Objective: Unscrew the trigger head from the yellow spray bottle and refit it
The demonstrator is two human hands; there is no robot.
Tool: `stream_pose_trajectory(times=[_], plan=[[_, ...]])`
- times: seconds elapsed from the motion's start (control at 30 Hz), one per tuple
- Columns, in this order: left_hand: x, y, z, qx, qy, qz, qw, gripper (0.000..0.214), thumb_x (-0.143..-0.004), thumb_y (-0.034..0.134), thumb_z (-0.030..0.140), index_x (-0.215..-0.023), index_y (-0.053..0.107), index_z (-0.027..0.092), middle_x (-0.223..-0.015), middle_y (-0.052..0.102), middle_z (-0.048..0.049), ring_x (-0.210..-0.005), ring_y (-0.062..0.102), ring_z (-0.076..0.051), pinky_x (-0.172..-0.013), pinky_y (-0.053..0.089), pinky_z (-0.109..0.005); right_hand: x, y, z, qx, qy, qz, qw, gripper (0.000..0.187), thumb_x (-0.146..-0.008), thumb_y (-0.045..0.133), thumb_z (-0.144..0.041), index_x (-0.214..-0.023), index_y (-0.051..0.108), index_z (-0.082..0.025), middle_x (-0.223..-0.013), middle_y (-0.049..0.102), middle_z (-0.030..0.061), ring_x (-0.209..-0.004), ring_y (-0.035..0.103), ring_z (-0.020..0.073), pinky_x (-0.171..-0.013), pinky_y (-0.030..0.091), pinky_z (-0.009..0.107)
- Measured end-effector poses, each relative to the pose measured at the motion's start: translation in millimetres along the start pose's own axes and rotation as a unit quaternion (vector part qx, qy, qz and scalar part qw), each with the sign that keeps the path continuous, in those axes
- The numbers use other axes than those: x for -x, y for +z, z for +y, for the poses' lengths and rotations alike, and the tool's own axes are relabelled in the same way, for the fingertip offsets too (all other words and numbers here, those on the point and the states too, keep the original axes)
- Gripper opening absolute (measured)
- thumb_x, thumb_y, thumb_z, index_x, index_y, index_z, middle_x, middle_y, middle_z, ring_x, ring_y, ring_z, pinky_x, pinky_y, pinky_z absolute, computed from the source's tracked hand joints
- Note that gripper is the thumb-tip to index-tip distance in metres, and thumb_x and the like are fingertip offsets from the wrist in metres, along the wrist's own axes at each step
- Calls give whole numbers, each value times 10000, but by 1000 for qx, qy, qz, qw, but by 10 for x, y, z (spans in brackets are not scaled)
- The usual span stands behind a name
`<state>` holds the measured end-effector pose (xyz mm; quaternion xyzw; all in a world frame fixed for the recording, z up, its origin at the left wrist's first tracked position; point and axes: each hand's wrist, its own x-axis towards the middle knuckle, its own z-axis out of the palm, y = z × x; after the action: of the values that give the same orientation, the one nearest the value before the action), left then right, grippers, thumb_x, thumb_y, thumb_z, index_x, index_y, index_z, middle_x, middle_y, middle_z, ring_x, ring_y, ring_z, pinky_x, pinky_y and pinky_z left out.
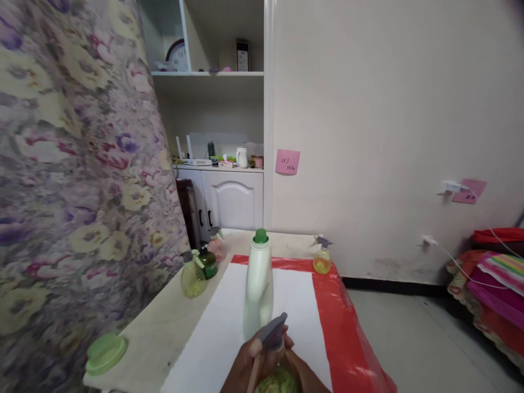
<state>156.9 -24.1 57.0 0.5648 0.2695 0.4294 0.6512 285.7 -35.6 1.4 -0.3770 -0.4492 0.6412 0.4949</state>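
A small rounded spray bottle of see-through yellow-green plastic (279,382), with a grey trigger head (272,334), is in the person's hands at the near edge of the surface (164,311). It looks roughly upright, its nozzle pointing away and to the right. The left hand's (245,356) fingers are clamped about its head and neck; the right hand's (302,370) are curled together against its other side. Straight beyond the fingers, slightly left, a tall pale-green plastic bottle (257,289) with a green spout stands upright on a white sheet (295,305); the left hand is nearer to it, though whether they touch cannot be told. A pale-green round plastic dish (106,352) lies at the near-left corner, and a clear spray bottle of yellow liquid (321,262) stands near the far-right corner.
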Motion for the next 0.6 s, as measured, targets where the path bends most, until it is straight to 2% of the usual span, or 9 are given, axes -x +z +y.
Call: stream_pose_trajectory(times=[0.1,0.23,0.37,0.43,0.5,0.6], plan=[[10,1,65,-9,-18,18,1000,447,-602,798,522,-901,718,199,-831,720,-79,-757,639,-231,-676,471,-310,-36,28,48,37,-16,3,999,585,-686,550,-742,-1014,650,-268,-945,660,46,-1113,566,289,-985,418,464],[50,126,231,-22,25,68,997,426,-591,814,500,-864,692,196,-822,699,-43,-691,573,-156,-611,431,-238,17,-32,30,82,-26,-7,996,547,-639,634,-711,-899,671,-231,-905,652,50,-1040,578,300,-991,386,478],[55,202,431,-18,49,108,993,343,-632,800,435,-833,668,190,-791,678,-23,-676,549,-135,-590,409,-218,201,-34,-199,129,-16,-16,991,590,-616,651,-714,-892,660,-192,-854,623,56,-931,568,291,-932,377,488],[45,204,529,-17,60,112,992,322,-630,800,407,-825,670,187,-784,675,-31,-729,576,-164,-614,430,-233,291,5,-354,147,-26,-47,988,615,-561,719,-670,-925,626,-184,-846,587,44,-873,546,262,-864,396,449],[38,197,623,-10,66,111,992,323,-612,808,390,-824,672,189,-798,683,-39,-744,592,-179,-622,449,-246,348,44,-474,138,-25,-66,988,600,-549,751,-620,-933,604,-183,-838,563,30,-827,526,231,-803,402,407],[48,187,749,-6,74,127,989,314,-603,811,362,-828,668,198,-837,696,-37,-687,592,-160,-617,464,-254,368,70,-529,132,-17,-64,989,537,-585,748,-569,-934,611,-185,-813,553,16,-803,525,212,-792,400,389]])
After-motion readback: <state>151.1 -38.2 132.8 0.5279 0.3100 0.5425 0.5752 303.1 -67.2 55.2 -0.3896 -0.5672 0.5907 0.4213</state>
